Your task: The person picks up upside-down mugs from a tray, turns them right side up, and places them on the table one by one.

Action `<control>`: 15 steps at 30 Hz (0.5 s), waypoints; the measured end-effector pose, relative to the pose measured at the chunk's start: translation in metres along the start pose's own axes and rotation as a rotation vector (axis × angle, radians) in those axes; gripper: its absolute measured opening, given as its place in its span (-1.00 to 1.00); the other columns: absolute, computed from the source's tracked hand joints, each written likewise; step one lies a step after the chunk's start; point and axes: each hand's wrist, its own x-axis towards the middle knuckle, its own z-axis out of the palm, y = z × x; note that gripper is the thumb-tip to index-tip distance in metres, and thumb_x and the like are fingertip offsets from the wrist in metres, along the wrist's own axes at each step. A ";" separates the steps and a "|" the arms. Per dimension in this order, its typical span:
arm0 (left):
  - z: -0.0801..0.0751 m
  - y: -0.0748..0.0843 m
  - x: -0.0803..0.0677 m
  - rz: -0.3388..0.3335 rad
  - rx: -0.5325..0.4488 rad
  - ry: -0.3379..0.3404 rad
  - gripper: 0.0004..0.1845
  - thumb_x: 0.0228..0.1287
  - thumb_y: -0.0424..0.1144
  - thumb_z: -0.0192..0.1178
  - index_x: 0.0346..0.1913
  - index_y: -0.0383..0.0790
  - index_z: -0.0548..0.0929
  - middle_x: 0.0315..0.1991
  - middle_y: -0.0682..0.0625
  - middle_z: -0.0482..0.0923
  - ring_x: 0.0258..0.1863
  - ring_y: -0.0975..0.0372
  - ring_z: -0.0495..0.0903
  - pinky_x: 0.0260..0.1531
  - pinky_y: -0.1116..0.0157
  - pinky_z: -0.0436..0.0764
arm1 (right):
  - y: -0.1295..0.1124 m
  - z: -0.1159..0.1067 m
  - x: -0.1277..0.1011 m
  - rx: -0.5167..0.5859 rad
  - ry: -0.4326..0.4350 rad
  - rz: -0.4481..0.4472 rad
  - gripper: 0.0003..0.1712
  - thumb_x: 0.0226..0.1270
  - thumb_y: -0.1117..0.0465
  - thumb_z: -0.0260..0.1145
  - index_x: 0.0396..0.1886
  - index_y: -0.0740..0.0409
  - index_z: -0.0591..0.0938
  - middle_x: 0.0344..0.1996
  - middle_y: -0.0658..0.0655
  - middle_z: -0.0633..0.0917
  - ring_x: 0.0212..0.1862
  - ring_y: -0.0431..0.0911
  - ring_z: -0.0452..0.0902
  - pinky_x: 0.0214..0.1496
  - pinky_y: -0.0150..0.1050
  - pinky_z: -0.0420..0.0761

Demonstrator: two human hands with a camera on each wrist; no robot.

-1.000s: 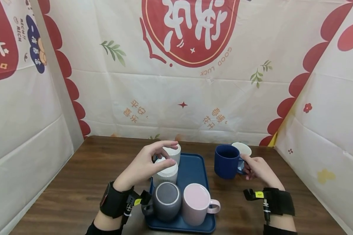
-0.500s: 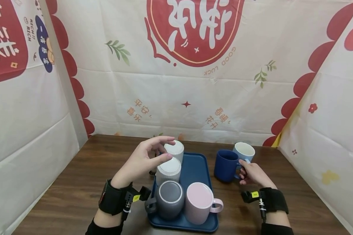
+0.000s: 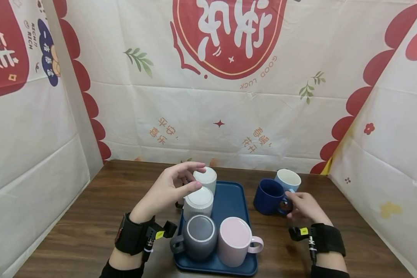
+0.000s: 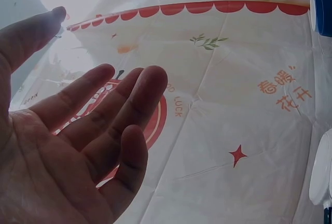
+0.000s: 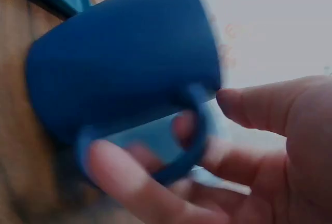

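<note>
A dark blue mug (image 3: pixel 268 192) stands on the wooden table (image 3: pixel 90 216) to the right of a blue tray (image 3: pixel 229 199). My right hand (image 3: pixel 300 204) holds its handle (image 5: pixel 181 149): fingers pass through the loop and the thumb lies by its top in the blurred right wrist view, where the mug (image 5: pixel 124 63) fills the frame. My left hand (image 3: pixel 175 187) hovers over an upside-down ribbed white cup (image 3: pixel 198 204) on the tray, thumb near its base. The left wrist view shows that hand (image 4: pixel 88 130) with fingers spread and nothing in it.
The tray also carries a second white cup (image 3: pixel 206 178), a grey mug (image 3: pixel 199 236) and a pink mug (image 3: pixel 233 241), all upside down. A light blue mug (image 3: pixel 288 179) stands just behind the dark blue one. Printed cloth walls close in the back and both sides.
My right hand has worked its fingers further into the dark blue mug's handle, and the mug has shifted a little. The left hand stays almost still above the ribbed cup.
</note>
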 end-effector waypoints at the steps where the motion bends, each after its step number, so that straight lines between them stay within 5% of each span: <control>1: 0.000 0.000 0.000 -0.004 0.000 0.000 -0.53 0.33 -0.22 0.31 0.29 -0.07 0.55 0.11 0.05 0.60 -0.24 0.13 0.60 -0.43 0.28 0.52 | -0.008 -0.001 -0.005 -0.054 0.073 -0.034 -0.36 0.58 -0.14 -0.02 -0.10 0.44 0.55 -0.35 0.21 0.61 -0.40 0.04 0.64 -0.35 -0.18 0.58; 4: 0.000 0.000 -0.001 -0.012 0.006 0.005 -0.54 0.34 -0.22 0.31 0.29 -0.06 0.56 0.11 0.05 0.60 -0.23 0.14 0.60 -0.39 0.29 0.54 | -0.037 -0.001 -0.020 -0.157 0.272 -0.165 -0.38 0.53 -0.16 0.07 -0.01 0.38 0.58 -0.28 0.26 0.62 -0.41 0.01 0.57 -0.40 -0.21 0.54; 6: 0.000 0.000 -0.001 -0.016 0.004 0.008 -0.54 0.34 -0.22 0.31 0.28 -0.07 0.56 0.10 0.04 0.60 -0.22 0.13 0.59 -0.35 0.28 0.54 | -0.056 0.004 -0.030 -0.163 0.285 -0.270 -0.46 0.52 -0.12 0.13 0.01 0.31 0.59 -0.25 0.26 0.65 -0.42 0.00 0.56 -0.42 -0.25 0.54; 8: 0.000 0.001 -0.001 -0.020 -0.001 0.010 -0.55 0.34 -0.22 0.30 0.27 -0.07 0.57 0.10 0.05 0.60 -0.21 0.13 0.59 -0.32 0.27 0.55 | -0.072 0.014 -0.036 -0.121 0.144 -0.369 -0.58 0.51 -0.03 0.18 -0.02 0.27 0.61 -0.27 0.25 0.65 -0.43 0.00 0.59 -0.43 -0.24 0.58; 10: 0.000 0.001 -0.001 -0.024 -0.002 0.011 -0.56 0.34 -0.21 0.31 0.27 -0.05 0.58 0.10 0.06 0.61 -0.21 0.13 0.59 -0.31 0.26 0.54 | -0.083 0.025 -0.039 -0.086 -0.097 -0.424 -0.67 0.52 0.05 0.19 -0.05 0.25 0.61 -0.34 0.22 0.67 -0.43 0.00 0.62 -0.40 -0.21 0.62; 13: -0.001 0.002 -0.001 -0.023 0.004 0.010 -0.56 0.33 -0.22 0.30 0.26 -0.06 0.58 0.10 0.07 0.60 -0.21 0.13 0.59 -0.29 0.25 0.55 | -0.090 0.043 -0.039 -0.042 -0.427 -0.405 -0.71 0.53 0.10 0.16 -0.10 0.26 0.61 -0.49 0.22 0.68 -0.45 0.04 0.64 -0.38 -0.17 0.65; 15: -0.002 0.002 -0.001 -0.025 0.012 0.011 -0.57 0.33 -0.22 0.30 0.25 -0.05 0.59 0.09 0.09 0.61 -0.21 0.14 0.60 -0.30 0.25 0.55 | -0.091 0.052 -0.037 -0.028 -0.543 -0.357 -0.69 0.55 0.08 0.14 -0.09 0.26 0.60 -0.57 0.23 0.67 -0.49 0.07 0.64 -0.40 -0.17 0.65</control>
